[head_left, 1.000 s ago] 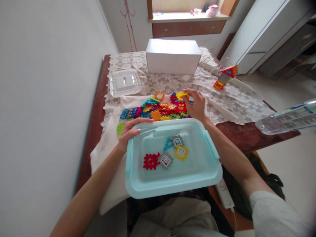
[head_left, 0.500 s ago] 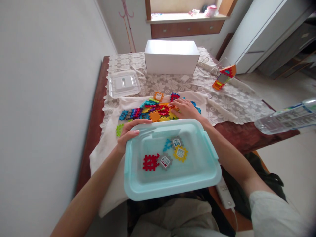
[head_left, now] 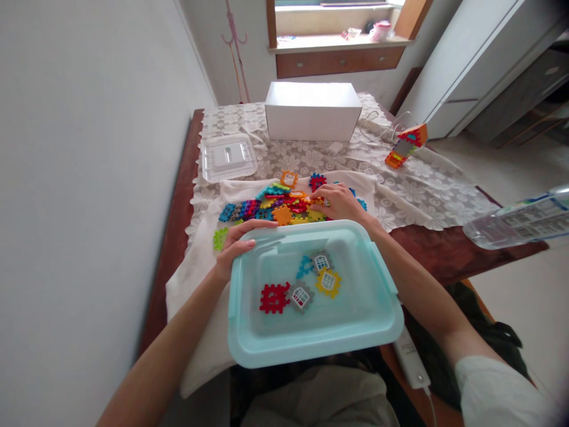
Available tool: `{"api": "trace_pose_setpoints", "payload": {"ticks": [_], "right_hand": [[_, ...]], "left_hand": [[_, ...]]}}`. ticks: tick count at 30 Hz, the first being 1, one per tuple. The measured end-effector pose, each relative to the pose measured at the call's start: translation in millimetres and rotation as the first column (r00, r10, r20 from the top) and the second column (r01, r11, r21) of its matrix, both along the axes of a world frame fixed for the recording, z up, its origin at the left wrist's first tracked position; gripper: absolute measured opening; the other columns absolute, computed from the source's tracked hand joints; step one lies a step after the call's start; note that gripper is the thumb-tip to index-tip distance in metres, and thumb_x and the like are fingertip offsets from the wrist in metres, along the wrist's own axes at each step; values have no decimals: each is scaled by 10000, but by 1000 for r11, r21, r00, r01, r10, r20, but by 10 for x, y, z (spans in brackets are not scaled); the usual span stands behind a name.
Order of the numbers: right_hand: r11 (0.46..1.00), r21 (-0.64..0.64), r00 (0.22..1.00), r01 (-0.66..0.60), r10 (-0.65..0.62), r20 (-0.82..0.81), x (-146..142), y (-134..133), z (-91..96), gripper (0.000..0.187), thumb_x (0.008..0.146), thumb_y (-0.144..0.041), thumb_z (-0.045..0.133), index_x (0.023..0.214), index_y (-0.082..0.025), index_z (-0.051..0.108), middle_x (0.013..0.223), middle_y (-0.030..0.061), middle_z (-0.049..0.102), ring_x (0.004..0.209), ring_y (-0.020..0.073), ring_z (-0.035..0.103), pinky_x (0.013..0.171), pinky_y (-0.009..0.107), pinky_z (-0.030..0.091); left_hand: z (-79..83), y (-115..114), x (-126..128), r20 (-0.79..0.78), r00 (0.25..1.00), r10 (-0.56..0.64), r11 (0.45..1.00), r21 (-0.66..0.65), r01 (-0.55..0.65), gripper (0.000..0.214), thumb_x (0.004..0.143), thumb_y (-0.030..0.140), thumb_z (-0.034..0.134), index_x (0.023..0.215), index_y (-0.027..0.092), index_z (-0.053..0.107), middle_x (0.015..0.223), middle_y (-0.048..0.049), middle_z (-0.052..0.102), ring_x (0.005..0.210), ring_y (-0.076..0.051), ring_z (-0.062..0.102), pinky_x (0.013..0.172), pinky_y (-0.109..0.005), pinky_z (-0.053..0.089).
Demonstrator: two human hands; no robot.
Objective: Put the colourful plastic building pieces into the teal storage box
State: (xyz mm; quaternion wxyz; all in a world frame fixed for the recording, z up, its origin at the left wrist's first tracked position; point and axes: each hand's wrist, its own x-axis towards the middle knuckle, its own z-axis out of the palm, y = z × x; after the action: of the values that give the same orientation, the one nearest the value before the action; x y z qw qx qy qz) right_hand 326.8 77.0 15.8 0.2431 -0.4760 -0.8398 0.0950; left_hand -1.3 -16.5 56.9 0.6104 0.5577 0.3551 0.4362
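A light blue plastic bin [head_left: 377, 317] rests on my lap against the table edge, with water and several toy tiles in it: a red one [head_left: 273, 298], a grey one [head_left: 299, 295], a yellow one [head_left: 328, 281]. My left hand [head_left: 237, 244] grips the bin's far left corner. My right hand [head_left: 340, 201] lies palm down on a pile of coloured interlocking tiles [head_left: 271, 204] spread on a white cloth [head_left: 202, 261]; its fingers curl over the pieces, and what they hold is hidden.
A white box [head_left: 312, 111] stands at the table's far side. A clear lid [head_left: 228, 157] lies at the left, a small built toy house [head_left: 406, 144] at the right. A clear plastic bottle [head_left: 515, 222] juts in from the right. A white wall runs along the left.
My right hand came down from holding a yellow tile above the pile and now rests on the tiles further left. The left hand and bin stay put.
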Motion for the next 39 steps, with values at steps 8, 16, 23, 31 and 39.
{"api": "trace_pose_setpoints", "payload": {"ticks": [8,16,23,31,39], "right_hand": [[997,63,951,45,-23,-308,-10,11,47,307,986,-524,745,923,-231,814,987,84,822,929,269,728,975,431,487],[891,-95,428,-444,118,-896,-66,-301,451,444,858,-737,797,881,-294,805,1065,63,763,1062,286,724,917,439,591],[939,-144,615,-314,85,-784,-47,-221,439,497,1015,-711,613,1003,-270,842,1127,85,782,1083,262,735,1000,444,599],[990,-123,997,-67,64,-32,-89,-59,-3,464,982,-460,762,1403,-265,747,1410,141,744,1364,371,655,1200,596,446],[997,-32,998,-66,67,23,-55,-9,-29,274,1019,-333,708,1249,-211,794,1259,134,791,1178,319,716,1039,451,525]], "left_hand": [[1,8,4,6,1000,-1,1000,-8,1,477,760,349,676,1161,169,862,1155,-106,835,936,-276,755,771,-310,592],[48,7,22,18,1000,-17,999,-29,17,457,753,341,696,1148,194,873,1133,-94,838,936,-254,742,769,-284,583],[59,3,44,51,999,-11,998,-65,14,435,741,326,703,1121,200,874,1057,-79,838,837,-229,734,724,-278,588],[70,-1,56,39,999,2,998,-67,0,430,742,324,699,1114,201,875,1061,-76,837,828,-219,726,679,-257,577],[81,13,55,42,999,-22,999,-42,23,435,744,329,699,1123,202,871,1046,-76,838,800,-214,716,674,-262,565]]}}
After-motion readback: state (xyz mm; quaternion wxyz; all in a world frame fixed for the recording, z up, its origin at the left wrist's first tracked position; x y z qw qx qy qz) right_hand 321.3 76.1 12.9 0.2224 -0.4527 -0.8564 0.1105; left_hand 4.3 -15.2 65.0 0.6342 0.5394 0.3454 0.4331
